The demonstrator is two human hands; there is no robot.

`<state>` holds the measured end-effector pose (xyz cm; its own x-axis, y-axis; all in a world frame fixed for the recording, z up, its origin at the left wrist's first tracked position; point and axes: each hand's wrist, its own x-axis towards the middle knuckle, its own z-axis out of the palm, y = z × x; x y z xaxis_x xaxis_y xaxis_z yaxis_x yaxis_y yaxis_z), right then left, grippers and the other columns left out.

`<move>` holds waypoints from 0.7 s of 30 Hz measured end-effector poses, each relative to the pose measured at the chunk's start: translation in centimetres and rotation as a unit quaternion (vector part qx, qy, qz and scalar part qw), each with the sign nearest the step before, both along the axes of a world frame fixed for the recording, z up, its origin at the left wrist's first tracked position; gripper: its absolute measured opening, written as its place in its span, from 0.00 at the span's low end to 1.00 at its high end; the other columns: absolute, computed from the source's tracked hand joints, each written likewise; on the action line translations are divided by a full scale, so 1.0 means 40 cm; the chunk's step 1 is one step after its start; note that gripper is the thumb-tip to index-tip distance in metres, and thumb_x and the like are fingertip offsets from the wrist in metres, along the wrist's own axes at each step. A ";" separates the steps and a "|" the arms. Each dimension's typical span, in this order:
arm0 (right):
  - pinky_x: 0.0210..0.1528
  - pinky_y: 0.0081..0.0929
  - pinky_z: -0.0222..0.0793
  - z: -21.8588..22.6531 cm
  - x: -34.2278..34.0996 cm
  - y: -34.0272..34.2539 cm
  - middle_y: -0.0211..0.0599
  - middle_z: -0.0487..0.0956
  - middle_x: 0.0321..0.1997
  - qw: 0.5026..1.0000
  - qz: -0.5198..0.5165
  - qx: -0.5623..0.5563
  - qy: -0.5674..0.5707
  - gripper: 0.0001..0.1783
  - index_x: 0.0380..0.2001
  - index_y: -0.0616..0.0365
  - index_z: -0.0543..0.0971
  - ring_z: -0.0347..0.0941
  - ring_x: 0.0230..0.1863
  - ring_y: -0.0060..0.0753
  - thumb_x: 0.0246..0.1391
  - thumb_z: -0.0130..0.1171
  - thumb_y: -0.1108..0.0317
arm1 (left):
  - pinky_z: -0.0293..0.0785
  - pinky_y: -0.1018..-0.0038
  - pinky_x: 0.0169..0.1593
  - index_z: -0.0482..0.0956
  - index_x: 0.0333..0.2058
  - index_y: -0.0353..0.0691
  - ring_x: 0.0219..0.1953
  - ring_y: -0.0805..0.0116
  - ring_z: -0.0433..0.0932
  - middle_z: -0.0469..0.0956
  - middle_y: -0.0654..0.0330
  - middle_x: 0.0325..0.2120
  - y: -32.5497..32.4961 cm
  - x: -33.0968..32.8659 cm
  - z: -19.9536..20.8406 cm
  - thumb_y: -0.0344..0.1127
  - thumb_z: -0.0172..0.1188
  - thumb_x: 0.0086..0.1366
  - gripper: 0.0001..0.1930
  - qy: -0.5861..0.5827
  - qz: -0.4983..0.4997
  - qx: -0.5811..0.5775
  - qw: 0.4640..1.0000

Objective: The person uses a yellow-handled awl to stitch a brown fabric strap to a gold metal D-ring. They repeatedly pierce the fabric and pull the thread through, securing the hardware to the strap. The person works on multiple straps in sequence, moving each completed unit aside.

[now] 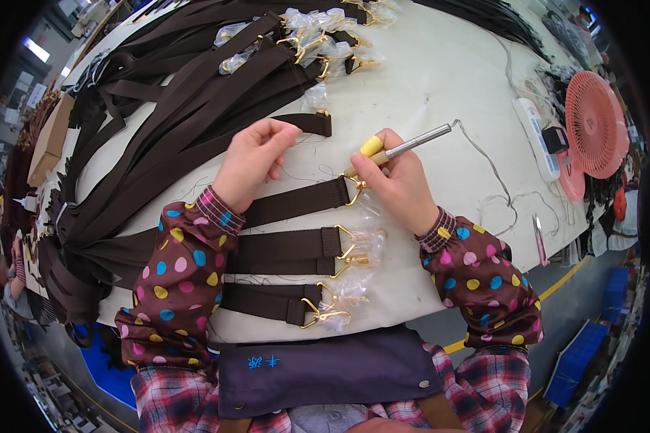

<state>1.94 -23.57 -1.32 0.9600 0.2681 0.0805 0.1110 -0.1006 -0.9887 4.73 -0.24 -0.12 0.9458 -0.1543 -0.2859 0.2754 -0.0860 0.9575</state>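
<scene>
My right hand [397, 177], with yellow tape on one finger, grips a corded pen-like tool [420, 140] with a silver barrel and a tan front part. Its tip points at the end of a dark brown webbing strap [296, 203], beside the gold metal clasp [355, 189] there. Above that strap my left hand [256, 160] is closed, thumb against fingers; whatever it may pinch is too small to make out. Loose dark threads lie close by. Nearer me lie more strap ends [285, 252] with gold buckles [345, 252] partly wrapped in clear plastic.
A large heap of brown straps [166, 144] covers the table's left, with plastic-wrapped gold hardware [318, 40] at the back. On the right are a white power strip [536, 137], a pink fan [594, 126], thread snips [539, 238] and the tool's cord [487, 162].
</scene>
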 end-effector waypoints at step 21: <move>0.32 0.15 0.68 -0.005 -0.009 -0.019 0.30 0.77 0.29 1.000 0.001 -0.001 -0.026 0.12 0.34 0.59 0.69 0.73 0.30 0.15 0.60 0.60 0.65 | 0.74 0.69 0.38 0.80 0.36 0.44 0.39 0.60 0.77 0.75 0.60 0.34 0.011 -0.039 0.029 0.34 0.66 0.57 0.09 -0.437 -0.026 0.542 0.718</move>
